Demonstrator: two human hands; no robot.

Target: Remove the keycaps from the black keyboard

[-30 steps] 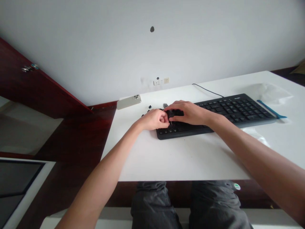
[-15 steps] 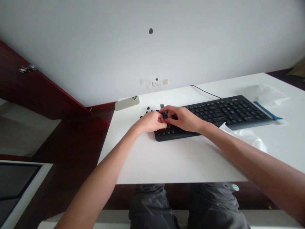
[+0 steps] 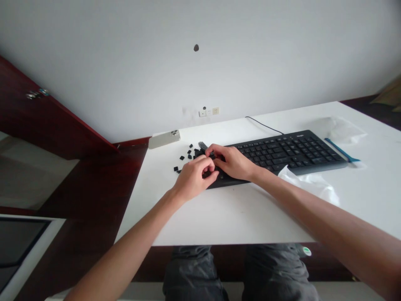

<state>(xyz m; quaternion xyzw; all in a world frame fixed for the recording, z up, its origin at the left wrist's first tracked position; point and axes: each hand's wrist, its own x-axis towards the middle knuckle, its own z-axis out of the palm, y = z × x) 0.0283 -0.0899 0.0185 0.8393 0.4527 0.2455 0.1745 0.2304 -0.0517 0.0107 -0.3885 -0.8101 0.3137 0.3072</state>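
Observation:
My right hand [image 3: 234, 163] is over the left part of a black keyboard [image 3: 282, 152], its fingers closed on a small grey keycap puller [image 3: 203, 145] whose end juts out past the fingertips. Close beside it, my left hand [image 3: 196, 173] curls over the keyboard's left end, thumb and fingers bent together; what they hold, if anything, is hidden. Several loose black keycaps [image 3: 182, 158] lie scattered on the white table, left of the keyboard. Both hands cover the keys under them.
A phone [image 3: 164, 139] lies at the table's [image 3: 219, 221] back left corner. Crumpled white wrapping [image 3: 310, 184] is in front of the keyboard. To its right are a blue-handled brush [image 3: 340, 149] and a clear plastic bag [image 3: 338, 129]. A cable [image 3: 265, 124] runs behind.
My left hand has shifted slightly down and away from the right fingertips. The puller now leans more to the left. More loose keycaps show beside the keyboard, and the view has shifted slightly.

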